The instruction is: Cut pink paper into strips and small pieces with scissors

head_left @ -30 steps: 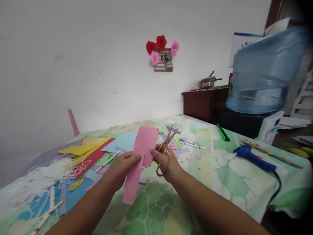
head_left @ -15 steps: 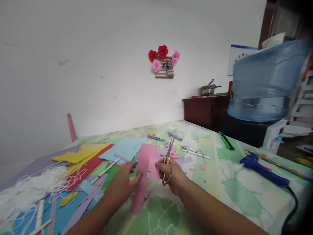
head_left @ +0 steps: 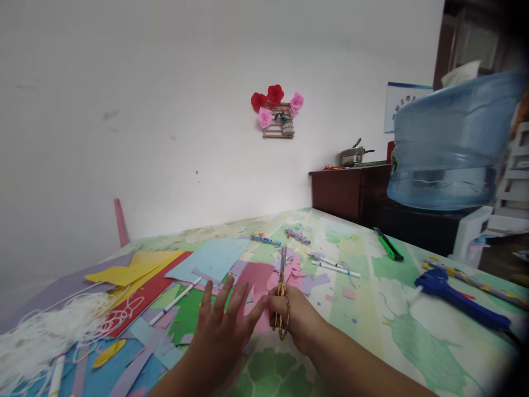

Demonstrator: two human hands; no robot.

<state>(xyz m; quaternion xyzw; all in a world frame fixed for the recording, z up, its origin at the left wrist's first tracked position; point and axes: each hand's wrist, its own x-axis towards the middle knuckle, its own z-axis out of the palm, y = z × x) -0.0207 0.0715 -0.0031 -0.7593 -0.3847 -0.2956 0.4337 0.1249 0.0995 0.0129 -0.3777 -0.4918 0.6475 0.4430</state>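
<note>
My right hand (head_left: 301, 317) is closed round a pair of scissors (head_left: 281, 291) with gold handles, the blades together and pointing away from me. Behind and to the left of them is a pink paper strip (head_left: 255, 275), partly covered by both hands. My left hand (head_left: 221, 331) has its fingers spread in front of that paper, the thumb reaching across to the right hand's fingers. Whether the left fingers touch the paper is hard to see. Pink paper scraps (head_left: 294, 270) lie just beyond the scissors.
On the left are white string (head_left: 53, 331), yellow paper (head_left: 119, 273), red paper (head_left: 163, 284) and light blue paper (head_left: 212, 256). To the right lie markers (head_left: 336, 268), a green cutter (head_left: 388, 245) and a blue glue gun (head_left: 458, 295). A large water bottle (head_left: 446, 143) stands behind.
My left hand has let go of the pink strip and spread its fingers, moving right toward the other hand. The scissors have turned more upright. The view has shifted slightly.
</note>
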